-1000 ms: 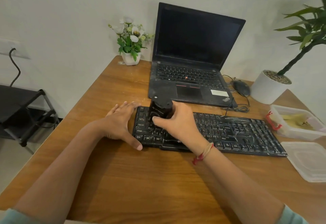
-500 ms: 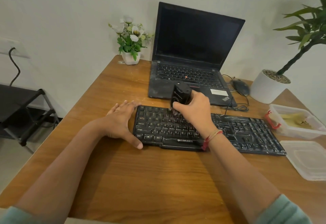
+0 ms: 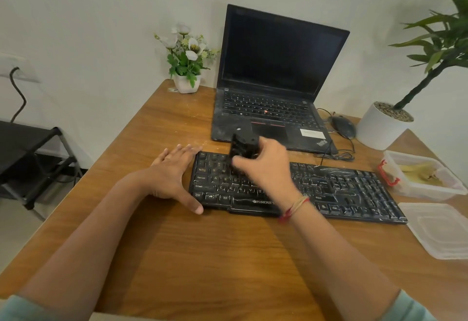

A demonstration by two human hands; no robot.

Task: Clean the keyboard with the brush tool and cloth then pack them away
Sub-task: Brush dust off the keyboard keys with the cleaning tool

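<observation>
While the flat left hand (image 3: 172,175) steadies the keyboard (image 3: 354,189), the right hand (image 3: 266,169) grips the brush (image 3: 243,146) round its body; it looks light and hard.

ZEBRONICS on keyboard (image 3: 342,189) front edge; ThinkPad on laptop (image 3: 278,62) palm rest.

A wooden table (image 3: 228,257) against the wall: a black keyboard (image 3: 354,189) lies across its middle, an open laptop (image 3: 268,113) behind it at the far edge, a small flower pot (image 3: 186,84) at the far left corner. A mouse (image 3: 344,126), white planter (image 3: 379,128), plastic container (image 3: 428,193) and lid (image 3: 440,229) line the right side. A left hand (image 3: 169,174) lies flat beside the keyboard.
</observation>
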